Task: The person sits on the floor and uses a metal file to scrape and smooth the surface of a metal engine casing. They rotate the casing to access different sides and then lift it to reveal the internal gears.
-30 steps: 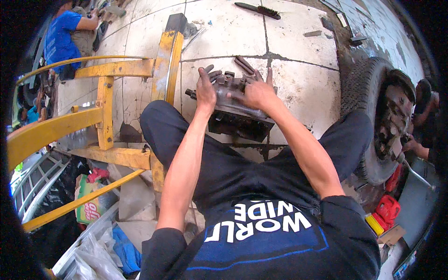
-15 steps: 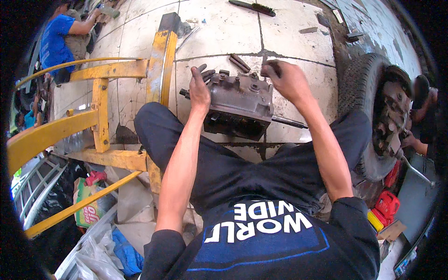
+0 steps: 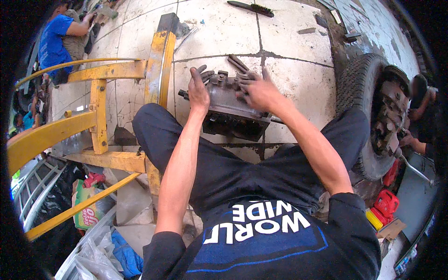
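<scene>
A grimy metal gearbox (image 3: 224, 100) lies on the tiled floor between my bent legs. From its right end sticks a shaft (image 3: 276, 120), now mostly behind my right forearm, and a short dark stub (image 3: 184, 94) juts out on the left. My left hand (image 3: 199, 91) rests against the gearbox's left end, its blackened fingers stretched out and thumb apart. Over the right part of the casing's top lies my right hand (image 3: 259, 92), fingers spread, slightly blurred, with nothing seen in it. Just beyond the gearbox are dark metal rods (image 3: 238, 63).
A yellow steel frame (image 3: 158, 70) stands close on my left. To my right is a wheel with a tyre (image 3: 361, 93), where another person's hand (image 3: 409, 141) works. A wire brush (image 3: 252, 8) lies farther off. Someone in blue (image 3: 56, 37) sits at far left.
My right hand has come left and down from above the gearbox's right end onto its top, its fingers opening out from a curl. My left hand stays in place.
</scene>
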Action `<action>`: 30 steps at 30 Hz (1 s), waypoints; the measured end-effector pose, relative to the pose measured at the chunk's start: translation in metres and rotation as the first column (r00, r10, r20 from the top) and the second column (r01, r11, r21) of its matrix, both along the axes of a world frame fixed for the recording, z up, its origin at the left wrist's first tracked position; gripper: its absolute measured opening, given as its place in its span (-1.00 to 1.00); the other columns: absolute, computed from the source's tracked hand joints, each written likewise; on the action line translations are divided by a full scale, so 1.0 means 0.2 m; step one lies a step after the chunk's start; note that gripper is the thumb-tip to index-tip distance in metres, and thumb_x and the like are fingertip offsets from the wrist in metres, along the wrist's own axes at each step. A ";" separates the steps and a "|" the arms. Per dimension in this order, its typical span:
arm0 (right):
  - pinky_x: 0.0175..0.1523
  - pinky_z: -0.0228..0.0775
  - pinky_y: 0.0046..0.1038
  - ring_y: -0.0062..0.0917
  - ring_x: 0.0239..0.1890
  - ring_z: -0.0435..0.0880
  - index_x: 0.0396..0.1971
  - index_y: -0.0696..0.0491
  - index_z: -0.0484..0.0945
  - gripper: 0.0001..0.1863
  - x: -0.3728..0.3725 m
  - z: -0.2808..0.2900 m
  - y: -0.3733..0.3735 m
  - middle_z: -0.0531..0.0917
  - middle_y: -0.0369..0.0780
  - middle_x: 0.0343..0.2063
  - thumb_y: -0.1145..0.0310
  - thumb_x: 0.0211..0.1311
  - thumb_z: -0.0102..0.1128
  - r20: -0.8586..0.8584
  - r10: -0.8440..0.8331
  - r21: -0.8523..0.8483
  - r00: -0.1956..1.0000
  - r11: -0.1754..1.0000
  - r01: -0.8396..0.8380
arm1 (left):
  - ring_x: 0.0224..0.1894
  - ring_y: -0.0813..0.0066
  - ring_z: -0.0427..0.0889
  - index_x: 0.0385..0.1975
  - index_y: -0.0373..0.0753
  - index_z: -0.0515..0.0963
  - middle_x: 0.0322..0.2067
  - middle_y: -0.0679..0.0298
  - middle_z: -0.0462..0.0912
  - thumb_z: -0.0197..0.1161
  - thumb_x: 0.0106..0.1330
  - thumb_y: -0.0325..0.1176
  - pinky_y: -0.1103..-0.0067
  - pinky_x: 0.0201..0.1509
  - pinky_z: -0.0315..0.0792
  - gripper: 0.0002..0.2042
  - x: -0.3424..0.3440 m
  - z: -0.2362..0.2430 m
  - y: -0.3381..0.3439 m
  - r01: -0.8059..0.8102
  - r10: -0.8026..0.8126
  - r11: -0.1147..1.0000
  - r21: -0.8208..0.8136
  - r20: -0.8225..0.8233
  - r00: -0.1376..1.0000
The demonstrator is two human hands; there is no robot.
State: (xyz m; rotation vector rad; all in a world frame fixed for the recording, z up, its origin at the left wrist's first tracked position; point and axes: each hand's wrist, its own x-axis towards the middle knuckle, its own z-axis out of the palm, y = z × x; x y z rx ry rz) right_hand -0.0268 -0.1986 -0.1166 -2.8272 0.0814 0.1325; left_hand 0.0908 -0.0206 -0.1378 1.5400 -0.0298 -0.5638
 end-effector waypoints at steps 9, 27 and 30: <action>0.36 0.08 0.12 -0.17 0.00 0.64 -0.16 0.02 0.73 -0.71 -0.10 0.38 -0.32 0.72 -0.07 -0.16 0.24 0.39 0.04 -0.198 -0.151 0.216 0.968 0.957 0.193 | -0.03 0.31 0.63 0.24 -0.46 0.37 -0.04 -0.03 0.63 -0.38 0.43 0.40 0.46 0.15 0.42 -0.09 0.00 0.01 0.02 -0.042 0.041 0.999 0.025 0.043 0.998; 0.00 0.46 -0.13 0.03 -0.12 0.65 -0.08 0.15 0.65 -0.61 -0.12 0.39 -0.42 0.67 0.14 -0.22 0.14 0.43 0.03 -0.009 -0.505 0.209 0.863 0.843 0.496 | 0.01 0.37 0.62 0.08 -0.45 0.53 -0.06 0.06 0.68 0.07 0.45 0.11 0.49 0.17 0.41 -0.38 0.04 -0.08 0.04 0.027 -0.061 0.991 0.132 0.256 0.965; -0.02 0.47 -0.10 0.05 -0.12 0.65 0.15 0.00 0.55 -0.61 -0.19 0.19 -0.44 0.66 0.12 -0.15 0.27 0.37 0.05 -0.013 -0.480 0.114 0.877 0.871 0.478 | -0.03 0.40 0.66 0.05 -0.44 0.55 -0.10 0.09 0.71 0.24 0.40 -0.08 0.51 0.11 0.46 -0.52 -0.02 0.06 -0.02 0.135 -0.186 0.975 0.174 0.326 0.927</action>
